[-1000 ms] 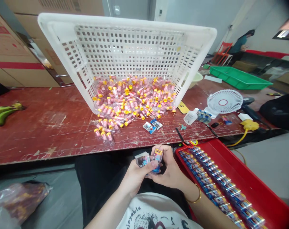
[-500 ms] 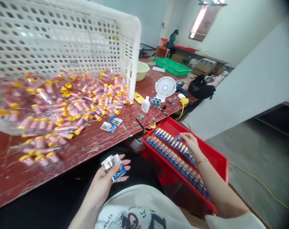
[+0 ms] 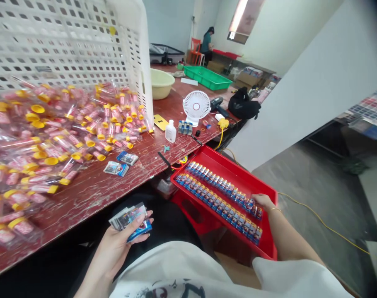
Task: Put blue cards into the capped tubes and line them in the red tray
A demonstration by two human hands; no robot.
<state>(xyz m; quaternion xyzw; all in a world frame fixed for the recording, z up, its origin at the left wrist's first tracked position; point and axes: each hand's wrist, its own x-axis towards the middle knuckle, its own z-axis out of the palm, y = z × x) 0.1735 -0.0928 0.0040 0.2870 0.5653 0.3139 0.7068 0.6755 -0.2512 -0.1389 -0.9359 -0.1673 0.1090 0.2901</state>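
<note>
readable text: none | held packets (image 3: 126, 217): print too small | shirt (image 3: 176, 265): markings cut off, illegible

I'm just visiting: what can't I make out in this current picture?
All in the head view:
- How many packets the left hand holds: they overlap, and the thumb covers part.
- Whether the right hand grips anything at the red tray: its fingertips are too small and blurred.
- The white basket's far-left side: cut off by the left edge.
- What the distant person handles: too small.
</note>
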